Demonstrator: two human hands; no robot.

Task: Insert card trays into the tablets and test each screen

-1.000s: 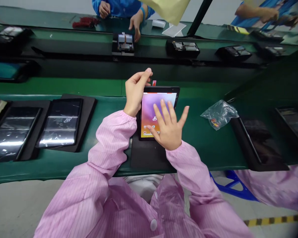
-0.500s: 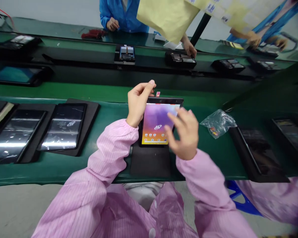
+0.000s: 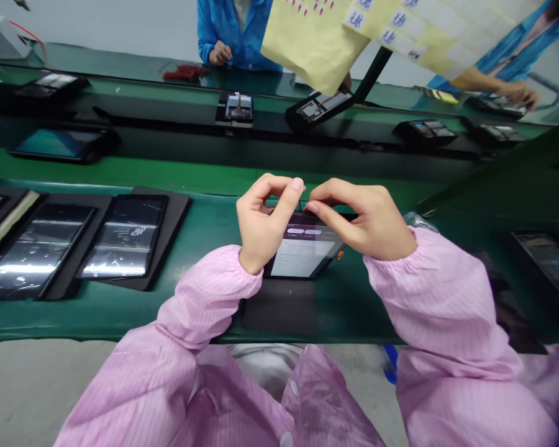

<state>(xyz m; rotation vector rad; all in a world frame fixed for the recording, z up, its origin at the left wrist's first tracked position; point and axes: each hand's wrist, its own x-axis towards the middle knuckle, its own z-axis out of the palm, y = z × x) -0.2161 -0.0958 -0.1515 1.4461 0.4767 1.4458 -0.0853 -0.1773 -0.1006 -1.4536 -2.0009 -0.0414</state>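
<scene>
Centre of the frame, and there's the tablet (image 3: 302,256), screen lit, its lower edge over a black pad (image 3: 279,313) on the green surface (image 3: 214,230). Both hands are up at its top edge: the left hand (image 3: 265,220) is curled, thumb and forefinger brought close together above the top-left corner, the right hand (image 3: 372,217) pinched in at the middle of that edge, a speck of red by its fingertips. Is either gripping anything? Can't tell; whatever may sit between those tips is tiny and mostly covered. As for handling, this looks a light, stiff, flat slab, likely slick across the glass, and that glass is surely the fragile part, so the sensible hold is by the side edges, with flat support beneath, pressure kept off the screen. Plenty is out of sight, mind you: the right hand masks the tablet's upper right, the left its upper-left side, the writing on screen is too small to read, and whether the slab lies flat or tilts is hard to judge. A small orange bit (image 3: 340,255) shows just beside its right edge, too small to identify. Right of centre, the right sleeve (image 3: 447,298) hides most of a clear plastic bag (image 3: 418,219).
</scene>
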